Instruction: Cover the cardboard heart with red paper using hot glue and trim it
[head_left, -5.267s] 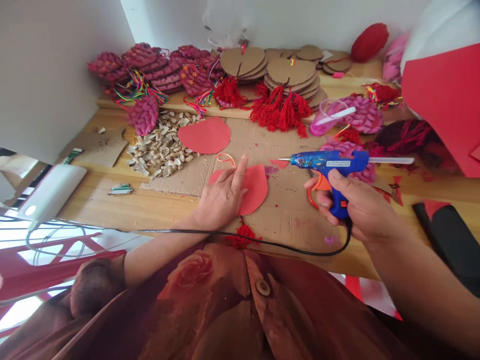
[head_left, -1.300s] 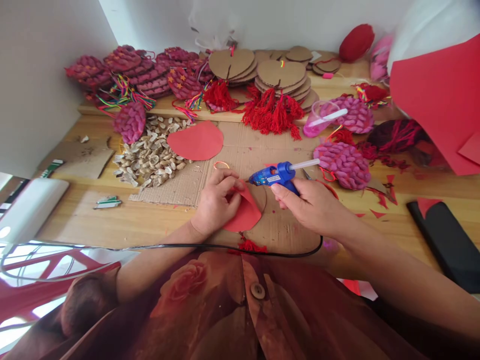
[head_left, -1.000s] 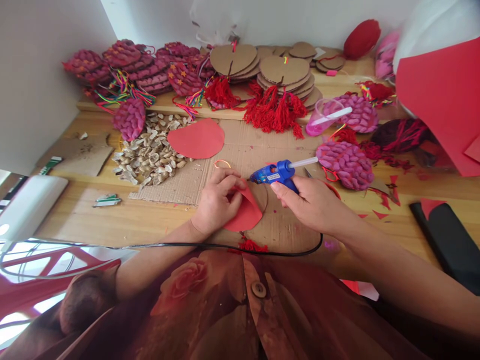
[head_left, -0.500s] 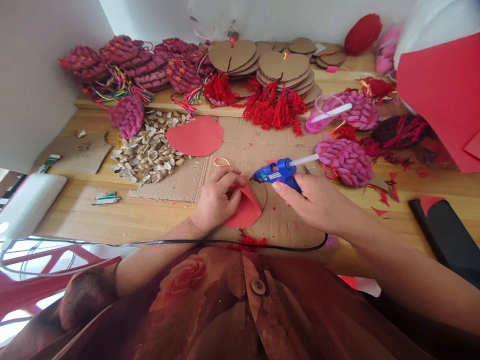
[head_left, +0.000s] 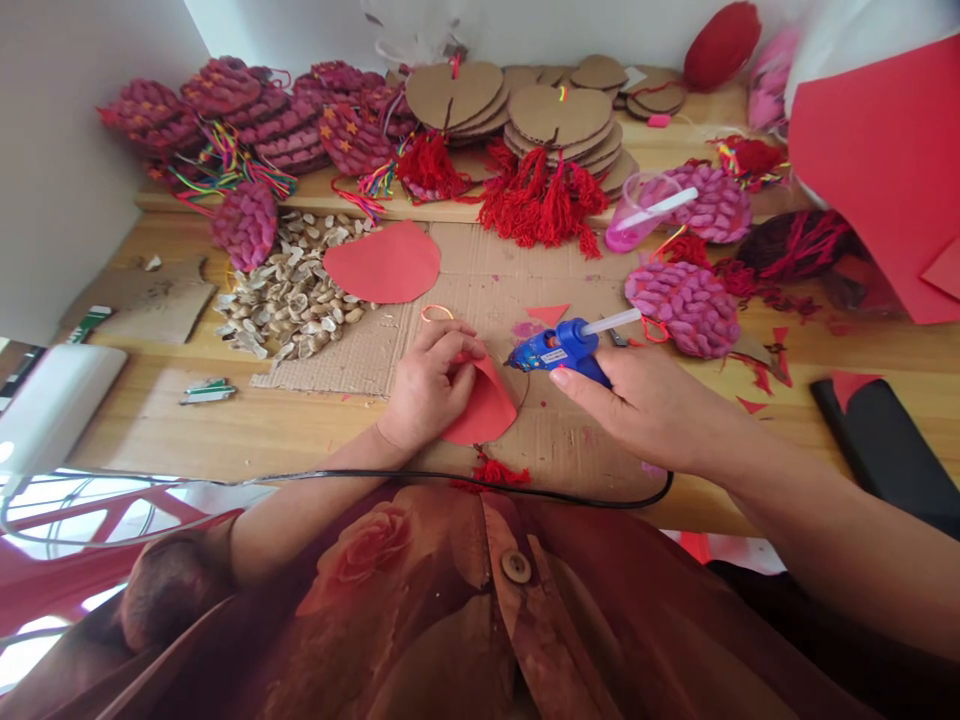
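My left hand (head_left: 429, 388) pinches the upper edge of a red paper heart shape (head_left: 484, 410) and folds it back off a cardboard shape beneath. My right hand (head_left: 645, 400) grips a blue hot glue gun (head_left: 559, 348) whose nozzle points left at the lifted edge, just right of my left fingers. A white glue stick pokes out of the gun's back. The gun's black cord (head_left: 480, 480) runs along the table's near edge. A red tassel (head_left: 491, 470) hangs below the paper shape.
A second red paper shape (head_left: 382, 262) and a heap of pale shells (head_left: 289, 290) lie on a cardboard sheet (head_left: 487, 290). Pink woven hearts (head_left: 682, 305), cardboard heart stacks (head_left: 559, 125) and red tassels (head_left: 536, 205) fill the back. Red paper sheet (head_left: 892, 160) at right.
My right hand brought the glue gun in from the right to the paper. My left hand went from flat on the red shape to pinching and lifting its edge.
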